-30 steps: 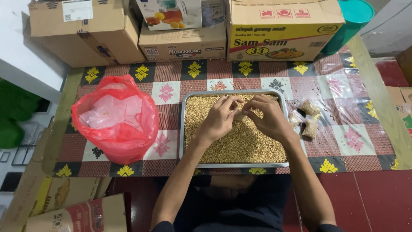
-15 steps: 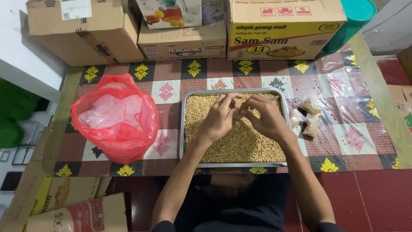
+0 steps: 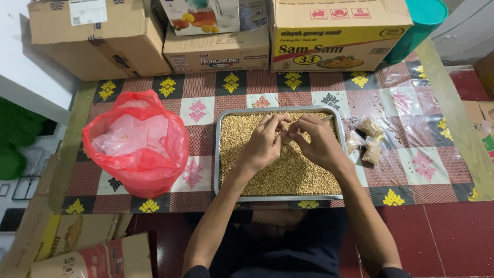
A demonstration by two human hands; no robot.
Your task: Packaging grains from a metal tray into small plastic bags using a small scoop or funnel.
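Over the rectangular metal tray (image 3: 220, 154) of tan grain, whose long axis runs left to right on the patterned bench (image 3: 401, 103), the left hand (image 3: 263, 144) and right hand (image 3: 318, 141) meet, fingers curled and pinching something too small to make out. Right of the tray lie three small filled clear packets (image 3: 369, 139); left of it sits one red plastic bag (image 3: 136, 141). Four cardboard boxes (image 3: 337, 31) stand behind the tray. Both hands sit much as they did half a second ago.

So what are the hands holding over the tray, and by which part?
Left hand and right hand meet fingertip to fingertip above the grain tray; what they pinch is hidden.
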